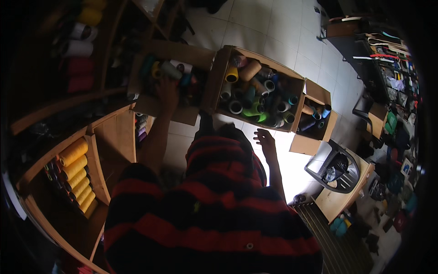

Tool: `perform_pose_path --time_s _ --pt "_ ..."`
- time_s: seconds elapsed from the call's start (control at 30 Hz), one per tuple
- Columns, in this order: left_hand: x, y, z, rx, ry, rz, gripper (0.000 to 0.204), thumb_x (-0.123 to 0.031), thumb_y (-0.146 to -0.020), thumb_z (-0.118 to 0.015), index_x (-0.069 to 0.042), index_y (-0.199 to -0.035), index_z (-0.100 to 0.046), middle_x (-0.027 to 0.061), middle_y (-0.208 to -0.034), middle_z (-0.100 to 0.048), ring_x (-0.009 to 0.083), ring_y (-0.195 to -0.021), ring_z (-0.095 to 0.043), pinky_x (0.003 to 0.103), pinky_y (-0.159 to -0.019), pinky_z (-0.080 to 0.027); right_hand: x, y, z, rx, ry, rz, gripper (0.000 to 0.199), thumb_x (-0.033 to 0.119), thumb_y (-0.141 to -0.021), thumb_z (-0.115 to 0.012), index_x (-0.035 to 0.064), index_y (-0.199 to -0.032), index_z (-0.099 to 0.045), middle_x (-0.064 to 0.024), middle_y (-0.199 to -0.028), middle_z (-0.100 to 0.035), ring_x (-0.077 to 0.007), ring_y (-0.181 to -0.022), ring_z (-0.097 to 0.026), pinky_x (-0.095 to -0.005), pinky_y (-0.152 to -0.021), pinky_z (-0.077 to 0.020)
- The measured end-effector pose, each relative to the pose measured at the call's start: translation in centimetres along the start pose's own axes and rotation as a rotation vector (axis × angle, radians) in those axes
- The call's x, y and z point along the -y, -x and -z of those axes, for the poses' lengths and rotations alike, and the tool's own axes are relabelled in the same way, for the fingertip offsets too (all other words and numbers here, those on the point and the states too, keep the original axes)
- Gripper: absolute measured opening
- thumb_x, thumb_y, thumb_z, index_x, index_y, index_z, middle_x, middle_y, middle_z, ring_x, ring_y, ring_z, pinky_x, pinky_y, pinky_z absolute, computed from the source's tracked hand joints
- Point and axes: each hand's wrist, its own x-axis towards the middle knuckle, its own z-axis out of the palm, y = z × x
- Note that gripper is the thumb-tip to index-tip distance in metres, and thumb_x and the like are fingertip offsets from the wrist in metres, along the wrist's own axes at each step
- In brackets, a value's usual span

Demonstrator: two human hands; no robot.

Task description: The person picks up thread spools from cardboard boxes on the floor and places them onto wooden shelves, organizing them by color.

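Observation:
My left hand (pixel 168 93) reaches into the cardboard box (pixel 178 116) at the left, its fingers up against a grey-green thread spool (pixel 171 70). Dim light hides whether those fingers are closed round it. Beside that spool lie a yellow thread spool (pixel 156 69) and a white one (pixel 185 67). My right hand (pixel 265 139) hangs with nothing in it, fingers apart, just in front of the larger middle box (pixel 219 75). Mixed thread spools fill that box, among them a tan spool (pixel 250 71) and a bright green one (pixel 253 108).
A smaller open box (pixel 318 95) with spools adjoins the middle box on the right. Wooden shelving (pixel 114 132) stands at my left, holding yellow spools (pixel 77 166). A black chair (pixel 335 166) is at the right, near cluttered racks (pixel 392 68). White tiles (pixel 255 20) cover the floor.

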Motion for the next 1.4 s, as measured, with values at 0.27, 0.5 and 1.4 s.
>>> perform_pose_path --time_s 0.27,0.5,1.4 --pt "1.4 -0.9 -1.5 -0.033 -0.006 0.048 0.043 -0.041 -0.084 -0.063 -0.01 -0.114 -0.062 0.0184 -0.139 -0.04 0.0406 -0.13 -0.035 0.063 -0.094 -0.035 0.3 -1.8 0.3 -0.049 0.051 0.036 0.027 0.022 -0.096 -0.054 0.0017 -0.115 -0.056 -0.0113 -0.105 -0.067 -0.0192 -0.09 -0.067 -0.0301 -0.074 -0.0513" --pt "-0.7 -2.7 1.6 0.325 -0.031 0.111 0.042 -0.041 -0.074 -0.072 -0.012 -0.104 -0.068 0.013 -0.121 -0.059 0.0356 -0.115 -0.052 0.056 -0.09 -0.04 1.1 -2.7 0.6 -0.086 0.036 0.133 0.025 0.022 -0.095 -0.056 0.0004 -0.108 -0.059 -0.0112 -0.096 -0.068 -0.0184 -0.082 -0.067 -0.0306 -0.071 -0.0521" --pt "2.3 -0.2 -2.0 -0.108 0.278 0.064 0.041 -0.036 -0.083 -0.067 -0.001 -0.103 -0.061 0.0206 -0.099 -0.061 0.0388 -0.096 -0.057 0.048 -0.083 -0.045 5.4 -9.6 5.0 -0.125 0.42 0.389 0.052 0.029 -0.071 -0.077 0.0045 -0.113 -0.056 -0.0173 -0.101 -0.061 -0.0341 -0.098 -0.061 -0.0411 -0.08 -0.0509"
